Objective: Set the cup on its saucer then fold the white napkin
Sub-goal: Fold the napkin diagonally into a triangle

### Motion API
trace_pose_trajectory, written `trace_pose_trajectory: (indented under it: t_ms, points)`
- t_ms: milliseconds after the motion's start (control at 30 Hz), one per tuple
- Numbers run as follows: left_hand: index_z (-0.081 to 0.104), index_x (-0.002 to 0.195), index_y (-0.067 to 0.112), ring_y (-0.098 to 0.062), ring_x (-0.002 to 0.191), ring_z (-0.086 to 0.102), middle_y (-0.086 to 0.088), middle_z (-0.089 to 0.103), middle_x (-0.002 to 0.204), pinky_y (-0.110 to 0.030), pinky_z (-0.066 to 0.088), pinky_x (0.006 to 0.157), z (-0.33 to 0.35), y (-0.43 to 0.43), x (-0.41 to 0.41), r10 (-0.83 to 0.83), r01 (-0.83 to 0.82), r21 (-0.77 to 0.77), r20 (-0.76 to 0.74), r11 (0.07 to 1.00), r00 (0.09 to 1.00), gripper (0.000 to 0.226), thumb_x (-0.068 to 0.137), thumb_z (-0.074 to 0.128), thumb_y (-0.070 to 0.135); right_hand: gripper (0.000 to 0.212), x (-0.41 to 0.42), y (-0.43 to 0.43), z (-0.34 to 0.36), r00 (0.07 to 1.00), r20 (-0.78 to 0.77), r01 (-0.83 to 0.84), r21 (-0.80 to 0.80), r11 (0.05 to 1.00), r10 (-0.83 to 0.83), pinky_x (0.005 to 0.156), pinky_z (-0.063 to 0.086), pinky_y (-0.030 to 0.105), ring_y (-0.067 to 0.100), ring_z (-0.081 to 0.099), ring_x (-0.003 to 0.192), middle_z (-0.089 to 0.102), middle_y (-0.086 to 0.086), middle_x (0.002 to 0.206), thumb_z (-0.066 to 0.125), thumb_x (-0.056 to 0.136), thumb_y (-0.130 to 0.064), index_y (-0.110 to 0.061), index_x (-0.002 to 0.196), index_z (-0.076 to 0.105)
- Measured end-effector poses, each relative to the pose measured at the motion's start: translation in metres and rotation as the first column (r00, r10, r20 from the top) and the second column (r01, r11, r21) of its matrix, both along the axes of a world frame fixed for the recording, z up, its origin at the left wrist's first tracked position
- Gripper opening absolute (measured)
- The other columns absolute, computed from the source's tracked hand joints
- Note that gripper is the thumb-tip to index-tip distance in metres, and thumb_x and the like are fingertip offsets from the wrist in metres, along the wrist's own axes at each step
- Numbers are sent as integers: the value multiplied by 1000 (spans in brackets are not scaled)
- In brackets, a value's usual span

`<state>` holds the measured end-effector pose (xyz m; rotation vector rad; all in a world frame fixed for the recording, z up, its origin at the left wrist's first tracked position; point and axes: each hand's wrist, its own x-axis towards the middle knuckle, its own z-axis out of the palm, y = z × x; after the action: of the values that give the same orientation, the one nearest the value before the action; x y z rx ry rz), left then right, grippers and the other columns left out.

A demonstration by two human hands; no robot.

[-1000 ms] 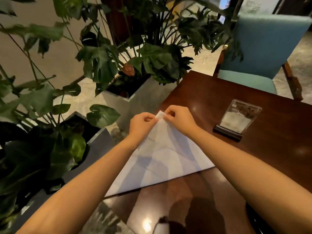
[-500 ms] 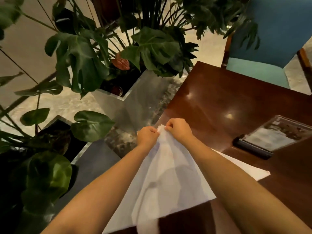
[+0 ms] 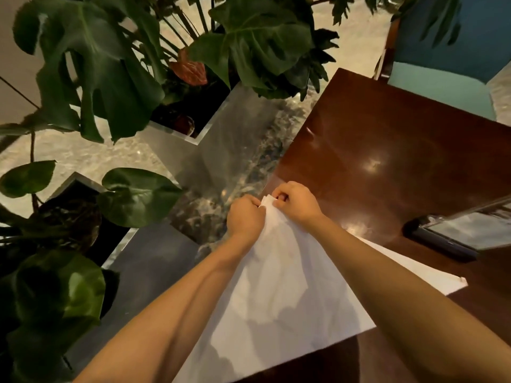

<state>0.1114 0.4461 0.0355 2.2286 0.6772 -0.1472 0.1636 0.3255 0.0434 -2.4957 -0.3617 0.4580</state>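
Note:
A white napkin (image 3: pixel 287 294) lies folded into a triangle on the dark wooden table (image 3: pixel 392 150), its far tip lifted off the surface at the table's left edge. My left hand (image 3: pixel 244 217) and my right hand (image 3: pixel 297 203) sit side by side at that tip, each pinching the cloth between thumb and fingers. The raised cloth sags and wrinkles between my forearms. A lower layer of the napkin sticks out to the right under my right forearm. No cup or saucer is in view.
A clear acrylic sign holder on a black base (image 3: pixel 453 236) stands at the right. A teal chair (image 3: pixel 442 76) is behind the table. Metal planters (image 3: pixel 193 134) with large green leaves crowd the floor to the left of the table edge.
The napkin's far tip has come up off the table in both hands and the cloth now sags. The camera has tilted down and moved closer.

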Motion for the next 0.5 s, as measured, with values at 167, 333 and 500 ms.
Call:
trace_pose_trajectory:
  t_ms: [167, 333, 500]
  points:
    - [67, 73, 11, -20, 70, 53, 0, 59, 74, -27, 39, 60, 0, 2, 8, -41, 41, 0, -34, 999, 999, 10, 80, 59, 10, 13, -1, 2, 0, 1000, -15, -8, 37, 999, 9, 83, 48, 39, 24, 56, 95, 63, 4, 92, 62, 86, -18, -18, 93, 72]
    - [70, 75, 5, -23, 66, 58, -9, 67, 76, -28, 43, 57, -2, 0, 6, -84, 93, -68, 116, 993, 990, 12, 82, 61, 10, 19, 3, 0, 9, 994, -90, -54, 72, 996, 61, 75, 48, 31, 19, 58, 87, 64, -5, 88, 58, 87, -12, -15, 99, 72]
    - [57, 82, 13, -17, 72, 51, -2, 59, 80, -25, 34, 56, -4, 4, 4, -56, 70, -107, 128, 992, 990, 8, 80, 64, 12, 17, 9, 3, 16, 975, -180, -122, 54, 991, 130, 77, 50, 45, 34, 59, 89, 68, 22, 91, 61, 85, -13, 2, 84, 70]
